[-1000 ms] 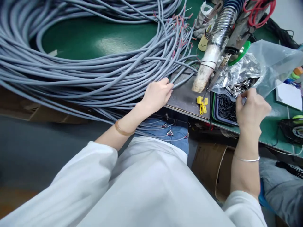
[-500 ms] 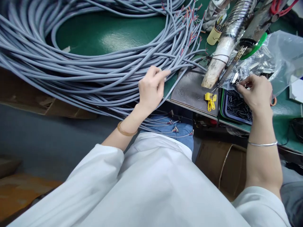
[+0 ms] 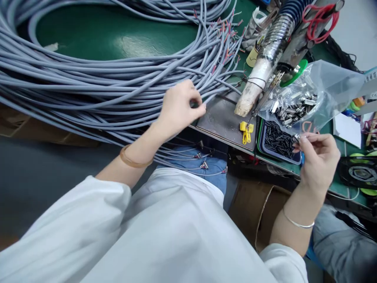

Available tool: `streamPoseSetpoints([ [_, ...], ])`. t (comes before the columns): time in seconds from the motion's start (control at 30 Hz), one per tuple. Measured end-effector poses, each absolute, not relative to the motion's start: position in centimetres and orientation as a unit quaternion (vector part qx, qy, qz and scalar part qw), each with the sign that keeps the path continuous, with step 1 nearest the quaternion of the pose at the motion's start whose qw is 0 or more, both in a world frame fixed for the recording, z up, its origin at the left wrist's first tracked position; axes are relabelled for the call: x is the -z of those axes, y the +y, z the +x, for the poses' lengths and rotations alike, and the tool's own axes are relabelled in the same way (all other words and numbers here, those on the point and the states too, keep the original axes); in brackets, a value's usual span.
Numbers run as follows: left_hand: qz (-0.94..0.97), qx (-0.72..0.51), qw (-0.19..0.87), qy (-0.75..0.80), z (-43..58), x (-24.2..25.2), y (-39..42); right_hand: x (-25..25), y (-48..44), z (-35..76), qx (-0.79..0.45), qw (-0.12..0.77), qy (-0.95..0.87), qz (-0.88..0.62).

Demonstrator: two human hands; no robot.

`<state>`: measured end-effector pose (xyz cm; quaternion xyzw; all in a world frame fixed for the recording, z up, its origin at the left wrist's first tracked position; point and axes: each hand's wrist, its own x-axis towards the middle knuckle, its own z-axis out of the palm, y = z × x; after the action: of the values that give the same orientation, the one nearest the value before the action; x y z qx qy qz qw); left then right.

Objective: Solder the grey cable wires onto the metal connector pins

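My left hand [image 3: 181, 104] is closed over the near side of the grey cables [image 3: 132, 98], thumb and forefinger tips together in a ring. What those tips hold, if anything, I cannot make out. At the right, my right hand [image 3: 319, 159] pinches a small metal connector [image 3: 295, 137] above the edge of a tray of black sleeve pieces [image 3: 279, 139]. Just beyond lies an open clear plastic bag [image 3: 330, 86] with many metal connectors [image 3: 296, 110] inside. Several cables with connectors on their ends [image 3: 204, 165] hang over my lap.
A soldering iron [image 3: 266, 92] points down beside a wrapped hose [image 3: 250, 88], above a yellow clip-like piece [image 3: 246, 131] on a brown board [image 3: 219, 118]. Red wire [image 3: 319, 23] is looped behind. A black fan [image 3: 361, 173] stands at the right; someone's grey-clad leg [image 3: 338, 236] is below.
My right hand has drawn back from the bag toward me, now with a metal connector in its fingertips. My left hand has turned slightly over the cables. The view has shifted to the right.
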<state>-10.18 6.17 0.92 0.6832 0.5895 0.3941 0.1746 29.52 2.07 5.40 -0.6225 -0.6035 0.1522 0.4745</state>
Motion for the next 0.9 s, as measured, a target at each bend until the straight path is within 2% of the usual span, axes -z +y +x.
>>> streamPoseSetpoints([
  [0.1, 0.572, -0.51, 0.321, 0.556, -12.2, -1.3, 6.3, -4.9, -1.3, 28.1, -0.164, 0.496, -0.597, -0.609],
  [0.2, 0.49, -0.556, 0.383, 0.552, -14.0, -1.4, 5.5, -4.1, -3.3, 27.0, -0.131, 0.531, -0.568, -0.615],
  [0.33, 0.475, -0.506, 0.435, 0.573, -15.1, -1.8, 4.5, -3.4, -3.6, 26.3, -0.071, 0.601, -0.528, -0.596],
  [0.53, 0.52, -0.438, 0.513, 0.524, -14.3, -3.1, 4.2, -3.8, -2.5, 24.8, -0.032, 0.68, -0.51, -0.526],
  [0.57, 0.513, -0.449, 0.519, 0.516, -14.2, -3.5, 4.0, -3.8, -2.4, 24.5, -0.03, 0.687, -0.507, -0.52],
  [0.7, 0.41, -0.634, 0.458, 0.47, -14.6, -5.2, 3.3, -3.7, -2.0, 23.9, -0.007, 0.714, -0.486, -0.504],
  [0.9, 0.401, -0.625, 0.451, 0.495, -15.4, -6.7, 2.1, -3.4, -1.3, 24.3, 0.014, 0.728, -0.48, -0.49],
])
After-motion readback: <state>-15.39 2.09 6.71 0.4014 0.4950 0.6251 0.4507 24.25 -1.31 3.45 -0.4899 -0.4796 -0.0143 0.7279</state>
